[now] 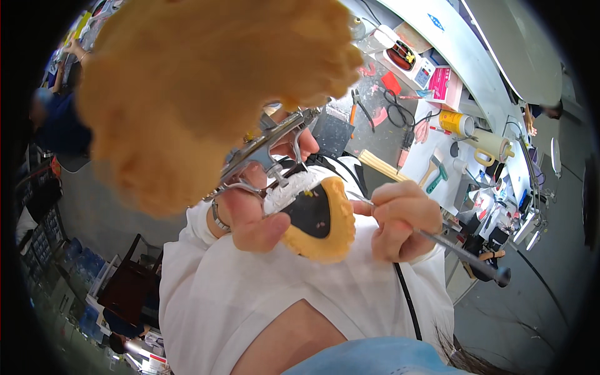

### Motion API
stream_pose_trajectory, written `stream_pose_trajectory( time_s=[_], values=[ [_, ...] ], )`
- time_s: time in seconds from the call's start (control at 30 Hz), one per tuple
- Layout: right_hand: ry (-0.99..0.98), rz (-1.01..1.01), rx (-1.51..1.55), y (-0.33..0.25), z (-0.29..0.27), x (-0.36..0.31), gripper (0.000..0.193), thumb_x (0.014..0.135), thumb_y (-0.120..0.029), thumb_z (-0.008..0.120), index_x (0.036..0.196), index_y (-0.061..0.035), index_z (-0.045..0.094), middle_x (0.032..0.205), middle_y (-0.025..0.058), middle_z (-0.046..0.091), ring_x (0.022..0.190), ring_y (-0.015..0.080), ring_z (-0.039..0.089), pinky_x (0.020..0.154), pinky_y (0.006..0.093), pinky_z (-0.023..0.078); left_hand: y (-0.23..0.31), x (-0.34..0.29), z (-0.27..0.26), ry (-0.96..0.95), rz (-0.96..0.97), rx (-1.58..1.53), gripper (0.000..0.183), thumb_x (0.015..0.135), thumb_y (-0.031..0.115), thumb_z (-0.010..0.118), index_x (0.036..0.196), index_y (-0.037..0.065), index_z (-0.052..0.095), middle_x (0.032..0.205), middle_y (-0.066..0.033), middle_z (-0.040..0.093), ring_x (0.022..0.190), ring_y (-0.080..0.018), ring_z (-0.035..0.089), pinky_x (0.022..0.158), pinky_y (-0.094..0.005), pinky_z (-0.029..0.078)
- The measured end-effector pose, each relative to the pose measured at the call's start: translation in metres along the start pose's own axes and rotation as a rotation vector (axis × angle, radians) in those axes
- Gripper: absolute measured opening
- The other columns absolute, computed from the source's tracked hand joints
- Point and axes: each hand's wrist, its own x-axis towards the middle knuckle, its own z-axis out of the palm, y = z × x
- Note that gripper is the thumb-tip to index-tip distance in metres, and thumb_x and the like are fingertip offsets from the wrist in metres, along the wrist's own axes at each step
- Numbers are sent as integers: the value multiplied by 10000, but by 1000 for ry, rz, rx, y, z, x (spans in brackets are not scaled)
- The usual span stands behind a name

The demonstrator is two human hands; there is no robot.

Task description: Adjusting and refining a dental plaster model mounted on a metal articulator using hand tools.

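My left hand is closed around a metal dental articulator, its thumb on the mounted dental cast. This tan, horseshoe-shaped dental cast has a toothed rim, white plaster at the back and a dark middle with small specks. Close to the camera, a second tan dental cast looms large and blurred, hiding part of the articulator. My right hand grips a slim metal carving tool. Its thin end points at the cast's right edge; I cannot tell whether they touch.
On the cluttered bench lie orange-handled pliers, a corded handpiece and a green-handled brush. Farther back stand a white device, a pink box, a yellow can and a beige mug. Other people work at the left.
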Motion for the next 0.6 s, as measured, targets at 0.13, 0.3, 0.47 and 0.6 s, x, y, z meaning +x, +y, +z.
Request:
stream_pose_trajectory(
  time_s=[0.13, 0.3, 0.47, 0.6],
  values=[
    [219, 109, 218, -5, 4, -1, 208, 875, -101, 507, 765, 67, 560, 736, 159, 581, 584, 193, 560, 507, 275, 480, 2, 0, 9, 121, -36, -55, 759, 594, 232, 646, 1226, -88, 373, 1159, -230, 456, 957, -260, 515, 813, -355, 416],
    [124, 109, 307, -8, -2, 4, 302, 895, -185, 501, 755, 78, 554, 657, 140, 567, 590, 206, 573, 521, 274, 494, 3, -1, 7, 184, -83, -54, 770, 602, 221, 645, 1240, -101, 358, 1178, -260, 445, 925, -275, 543, 805, -353, 436],
    [81, 56, 239, -5, -1, 0, 230, 890, -99, 474, 771, 86, 545, 658, 135, 568, 623, 233, 596, 531, 284, 508, 1, 1, 5, 101, -4, -19, 778, 603, 222, 645, 1244, -107, 351, 1196, -284, 430, 928, -282, 545, 798, -360, 444],
    [127, 49, 111, -4, 4, 0, 228, 897, -133, 447, 807, 69, 505, 672, 129, 536, 544, 170, 504, 461, 236, 459, 1, -2, 5, 159, -74, -26, 791, 598, 220, 649, 1252, -99, 339, 1193, -283, 431, 928, -286, 544, 795, -366, 449]
  ],
)
